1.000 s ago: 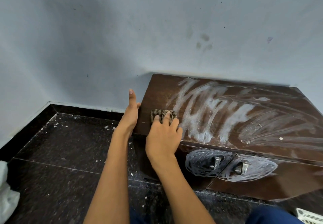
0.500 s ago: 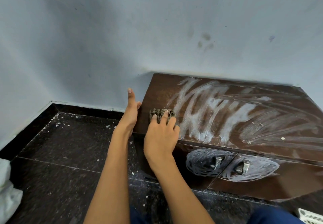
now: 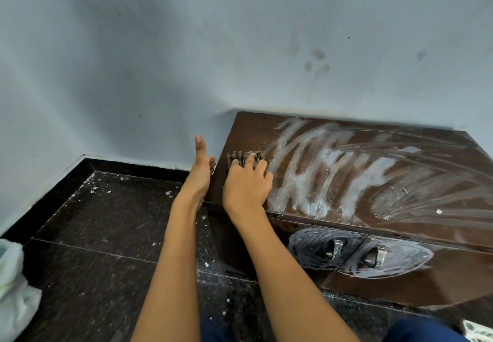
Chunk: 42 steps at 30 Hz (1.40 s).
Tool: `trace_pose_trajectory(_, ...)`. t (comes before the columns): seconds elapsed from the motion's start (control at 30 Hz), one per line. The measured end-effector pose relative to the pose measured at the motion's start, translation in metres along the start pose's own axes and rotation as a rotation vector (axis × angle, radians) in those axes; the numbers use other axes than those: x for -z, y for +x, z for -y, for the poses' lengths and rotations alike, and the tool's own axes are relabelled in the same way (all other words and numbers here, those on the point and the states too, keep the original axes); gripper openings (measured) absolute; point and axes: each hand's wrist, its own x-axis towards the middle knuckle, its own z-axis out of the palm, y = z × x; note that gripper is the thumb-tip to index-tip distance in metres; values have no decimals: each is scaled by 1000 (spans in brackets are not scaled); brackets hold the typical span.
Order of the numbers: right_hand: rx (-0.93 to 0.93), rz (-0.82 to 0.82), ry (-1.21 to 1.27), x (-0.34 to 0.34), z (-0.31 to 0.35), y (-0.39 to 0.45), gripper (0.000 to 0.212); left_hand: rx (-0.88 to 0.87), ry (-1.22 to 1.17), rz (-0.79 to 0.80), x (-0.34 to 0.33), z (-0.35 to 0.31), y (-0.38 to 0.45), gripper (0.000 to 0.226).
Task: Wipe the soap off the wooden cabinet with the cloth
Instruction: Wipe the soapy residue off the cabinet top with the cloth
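- Right hand (image 3: 246,185): fingers (image 3: 262,167) curled over a small bunched cloth (image 3: 244,157), pressing it flat on the cabinet top near its left end. Judged purpose: downward pressure so the cloth lifts the soap instead of skating over it.
- Cloth: dark, striped, mostly hidden under the fingers; it lies on bare dark wood just left of the nearest white streaks, touching the top.
- Left hand (image 3: 200,173): fingers straight and together, gripping nothing, laid against the cabinet's left side edge. Probably there to brace the body or steady the cabinet against the wiping push.
- Wooden cabinet (image 3: 400,283): low, dark brown, glossy, set against the wall (image 3: 186,61).
- Soap (image 3: 320,176): thick white zigzag smears across the middle of the surface, thinner arcing streaks toward the right. The strip at the far left looks free of soap.
- Metal handles (image 3: 334,248): two on the front, each ringed by a scribbled patch of soap. Judged: most of the wiping is yet to be done, front included.
- Small white fleck (image 3: 438,211): sits on the surface at the right.
- Floor (image 3: 93,248): dark speckled tiles, scattered with pale crumbs and flecks.
- Wall: pale blue, scuffed, with grey smudges above the cabinet; dark skirting runs along its foot.
- White bag or bundle (image 3: 13,288): at the left frame edge, on the floor, well apart from the work.
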Motion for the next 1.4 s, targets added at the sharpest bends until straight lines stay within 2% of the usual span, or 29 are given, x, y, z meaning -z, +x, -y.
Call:
trace_pose_trajectory(0.2, 45, 3, -2, -3, -5, -22, 44, -74, 171, 11, -9, -5, 1, 93)
trace_pose_trajectory(0.43, -49, -5, -10, 2, -10, 22, 40, -218, 437, -40, -26, -9, -12, 60)
trace_pose_trajectory(0.57, -41, 13, -38, 2, -10, 12, 46, -261, 464, -46, -25, -2, -5, 60)
trace_pose_trajectory(0.67, 3, 18, -57, 0, -16, 2, 51, -253, 451, -27, -23, 4, 4, 45)
trace_pose_trajectory(0.83, 44, 43, -1, 8, -21, 26, 49, -229, 602, -18, -21, 10, 9, 55)
trace_pose_trajectory(0.97, 50, 104, 36, 18, -23, 37, 51, -285, 929, -31, -20, 11, 6, 47)
trace_pose_trajectory(1.1, 60, 144, 0, 22, -20, 27, 47, -298, 1145, -25, -18, 12, 8, 47)
trace_pose_trajectory(1.2, 49, 144, 10, 23, -18, 32, 47, -308, 1200, -29, -18, 12, 9, 49)
trace_pose_trajectory(1.3, 18, 136, 18, 25, -16, 47, 57, -329, 1184, -57, -20, 13, 9, 49)
trace_pose_trajectory(1.4, 4, 119, 0, 27, -15, 55, 50, -345, 1168, -73, -21, 13, 9, 48)
